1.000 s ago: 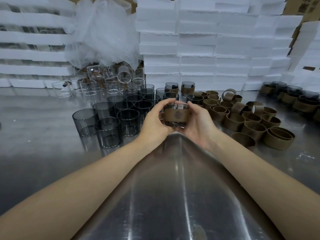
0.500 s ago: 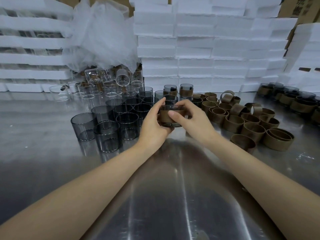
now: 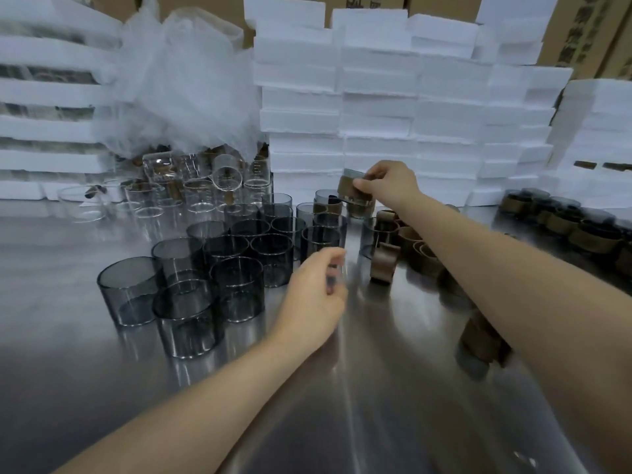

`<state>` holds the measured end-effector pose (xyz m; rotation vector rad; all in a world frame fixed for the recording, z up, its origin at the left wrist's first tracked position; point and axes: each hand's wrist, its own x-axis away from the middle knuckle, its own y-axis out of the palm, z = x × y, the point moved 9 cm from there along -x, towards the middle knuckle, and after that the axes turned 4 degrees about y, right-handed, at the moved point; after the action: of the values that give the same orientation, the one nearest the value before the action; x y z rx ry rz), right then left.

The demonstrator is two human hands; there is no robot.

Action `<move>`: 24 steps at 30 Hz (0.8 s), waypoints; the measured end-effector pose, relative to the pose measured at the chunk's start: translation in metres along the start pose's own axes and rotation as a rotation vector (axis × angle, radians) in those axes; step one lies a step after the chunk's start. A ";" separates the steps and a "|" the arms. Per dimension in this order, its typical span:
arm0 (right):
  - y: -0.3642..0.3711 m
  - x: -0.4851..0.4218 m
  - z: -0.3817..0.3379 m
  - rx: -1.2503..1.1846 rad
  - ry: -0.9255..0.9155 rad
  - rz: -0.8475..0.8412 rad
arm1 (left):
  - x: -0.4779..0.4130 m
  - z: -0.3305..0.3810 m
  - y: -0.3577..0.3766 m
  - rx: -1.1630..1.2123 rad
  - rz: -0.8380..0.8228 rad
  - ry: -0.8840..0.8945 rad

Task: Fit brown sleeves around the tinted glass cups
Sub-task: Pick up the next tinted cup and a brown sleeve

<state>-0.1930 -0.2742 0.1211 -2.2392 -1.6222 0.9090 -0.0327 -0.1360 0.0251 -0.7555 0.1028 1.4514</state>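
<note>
My right hand (image 3: 390, 184) is stretched far forward and grips a tinted glass cup wearing a brown sleeve (image 3: 352, 189), tilted, just above other sleeved cups (image 3: 359, 208) at the back of the table. My left hand (image 3: 316, 292) hovers low near the middle, blurred, fingers loosely curled with nothing in them, beside a cluster of bare tinted cups (image 3: 236, 268). Loose brown sleeves (image 3: 383, 265) lie to the right of the cups, partly hidden under my right forearm.
The steel table (image 3: 325, 405) is shiny. Clear glass cups (image 3: 191, 189) and crumpled plastic wrap (image 3: 184, 90) sit back left. White foam trays (image 3: 376, 107) are stacked along the back. More sleeved cups (image 3: 564, 224) line the far right.
Both hands held the sleeved cup together before. Now my right hand alone has carried it forward to the back row, and my left hand has let go and dropped toward the bare cups.
</note>
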 end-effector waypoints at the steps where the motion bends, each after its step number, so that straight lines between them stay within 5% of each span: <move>1: 0.007 -0.011 0.003 0.062 -0.003 -0.006 | 0.000 0.002 0.001 -0.016 -0.008 0.022; 14: 0.058 -0.048 0.036 0.610 0.072 -0.087 | 0.005 0.019 0.017 -0.208 -0.124 0.191; 24: 0.043 -0.004 -0.012 0.547 -0.079 -0.020 | 0.003 0.017 0.015 -0.292 -0.134 0.165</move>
<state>-0.1530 -0.2911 0.1090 -1.8236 -1.2232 1.2658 -0.0527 -0.1255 0.0308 -1.1000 -0.0346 1.2888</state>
